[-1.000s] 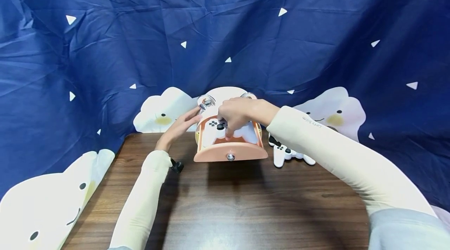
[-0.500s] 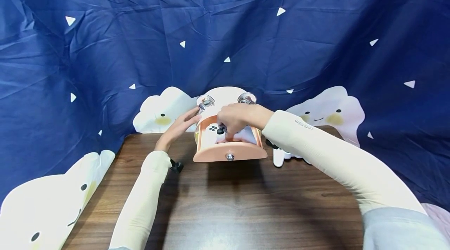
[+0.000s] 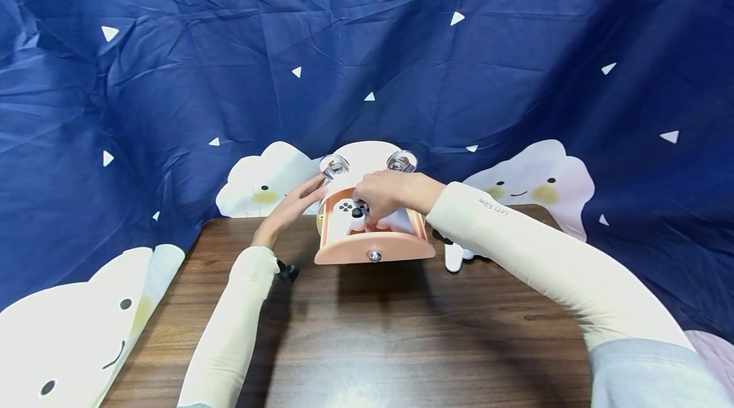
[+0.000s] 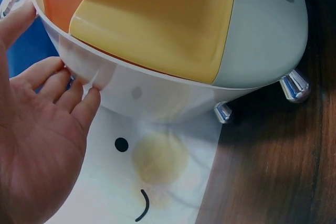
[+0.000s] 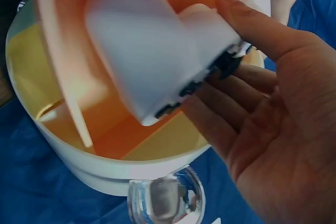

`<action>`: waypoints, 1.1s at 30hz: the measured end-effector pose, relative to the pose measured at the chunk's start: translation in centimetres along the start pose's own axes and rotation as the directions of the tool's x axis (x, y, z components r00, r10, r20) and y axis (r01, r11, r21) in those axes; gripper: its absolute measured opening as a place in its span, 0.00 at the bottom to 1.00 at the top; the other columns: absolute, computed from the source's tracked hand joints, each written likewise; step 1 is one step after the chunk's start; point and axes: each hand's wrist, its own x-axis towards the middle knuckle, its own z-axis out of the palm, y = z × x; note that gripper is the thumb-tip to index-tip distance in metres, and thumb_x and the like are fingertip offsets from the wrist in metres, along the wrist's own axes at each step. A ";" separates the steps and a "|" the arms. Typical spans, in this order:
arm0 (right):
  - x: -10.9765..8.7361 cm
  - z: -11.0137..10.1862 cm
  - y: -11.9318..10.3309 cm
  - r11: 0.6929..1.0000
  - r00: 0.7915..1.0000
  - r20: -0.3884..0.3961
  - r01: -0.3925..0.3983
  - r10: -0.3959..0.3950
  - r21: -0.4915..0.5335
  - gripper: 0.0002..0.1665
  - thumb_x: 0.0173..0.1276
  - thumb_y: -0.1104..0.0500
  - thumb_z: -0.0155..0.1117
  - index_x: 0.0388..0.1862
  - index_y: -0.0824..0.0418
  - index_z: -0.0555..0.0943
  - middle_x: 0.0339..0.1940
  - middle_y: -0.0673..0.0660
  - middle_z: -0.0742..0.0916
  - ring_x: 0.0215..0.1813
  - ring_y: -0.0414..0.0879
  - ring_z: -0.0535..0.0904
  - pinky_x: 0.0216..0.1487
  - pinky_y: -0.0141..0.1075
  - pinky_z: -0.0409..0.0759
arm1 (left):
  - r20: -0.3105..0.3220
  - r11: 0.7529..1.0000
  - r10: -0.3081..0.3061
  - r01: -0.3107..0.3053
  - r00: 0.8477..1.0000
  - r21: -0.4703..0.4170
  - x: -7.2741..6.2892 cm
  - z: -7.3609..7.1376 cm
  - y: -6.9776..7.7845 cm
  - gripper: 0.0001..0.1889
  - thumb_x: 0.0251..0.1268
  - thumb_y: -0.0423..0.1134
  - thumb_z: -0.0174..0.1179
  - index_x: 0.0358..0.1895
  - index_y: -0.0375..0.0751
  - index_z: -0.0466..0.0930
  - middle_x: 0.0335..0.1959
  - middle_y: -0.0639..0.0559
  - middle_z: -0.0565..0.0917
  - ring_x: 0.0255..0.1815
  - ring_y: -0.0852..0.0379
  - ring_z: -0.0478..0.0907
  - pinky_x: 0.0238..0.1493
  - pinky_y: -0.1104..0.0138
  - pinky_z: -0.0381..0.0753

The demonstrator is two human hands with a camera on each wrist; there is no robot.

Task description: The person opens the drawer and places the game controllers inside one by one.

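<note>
A small white cabinet (image 3: 367,154) with rounded sides stands at the back of the table; its orange top drawer (image 3: 350,251) is pulled out. In that drawer is a white game controller (image 3: 344,222) with black buttons and sticks. My right hand (image 3: 381,192) reaches down into the drawer and grips the controller by its middle. In the right wrist view, the thumb lies on one side of the controller (image 5: 139,51) and the fingers on the other. My left hand (image 3: 295,207) touches the cabinet's left side, fingertips (image 4: 92,95) against the white shell, fingers nearly straight.
A second white controller (image 3: 453,257) lies right of the cabinet, partly hidden by my right sleeve. Below the orange drawer are a yellow drawer (image 4: 163,30) and a green one (image 4: 262,40). Silver rings (image 3: 334,166) top the cabinet. A blue cloth (image 3: 172,76) hangs behind the brown table (image 3: 367,331).
My right hand has settled slightly lower over the drawer, and the controller in it has shifted a little toward the drawer front. The right forearm has moved slightly left. The left hand stays put.
</note>
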 end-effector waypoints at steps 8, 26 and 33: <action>-0.5 -0.5 -0.4 0.999 0.997 0.065 -0.037 0.037 0.000 0.21 0.59 0.49 0.83 0.47 0.58 0.88 0.38 0.52 0.87 0.39 0.48 0.78 0.43 0.41 0.79 | 0.002 1.000 -0.015 0.015 1.000 -0.017 0.1 0.2 -0.2 0.36 0.83 0.56 0.53 0.87 0.52 0.56 0.88 0.48 0.56 0.90 0.46 0.49 0.88 0.44 0.51; -0.9 -0.9 0.0 0.998 0.991 0.123 -0.064 0.061 0.020 0.20 0.67 0.51 0.77 0.53 0.59 0.86 0.40 0.52 0.86 0.40 0.46 0.77 0.40 0.36 0.73 | -0.005 1.000 -0.004 0.004 1.000 -0.017 -0.1 0.1 0.0 0.36 0.83 0.57 0.53 0.87 0.54 0.56 0.88 0.49 0.57 0.90 0.48 0.49 0.88 0.45 0.50; -1.5 -1.4 0.0 1.000 0.996 0.083 -0.027 0.026 0.006 0.14 0.66 0.52 0.77 0.46 0.57 0.87 0.36 0.52 0.85 0.38 0.46 0.77 0.40 0.38 0.74 | -0.009 1.000 0.014 -0.014 1.000 -0.005 -0.2 0.2 0.0 0.37 0.82 0.61 0.53 0.87 0.55 0.57 0.88 0.49 0.58 0.90 0.47 0.50 0.88 0.45 0.51</action>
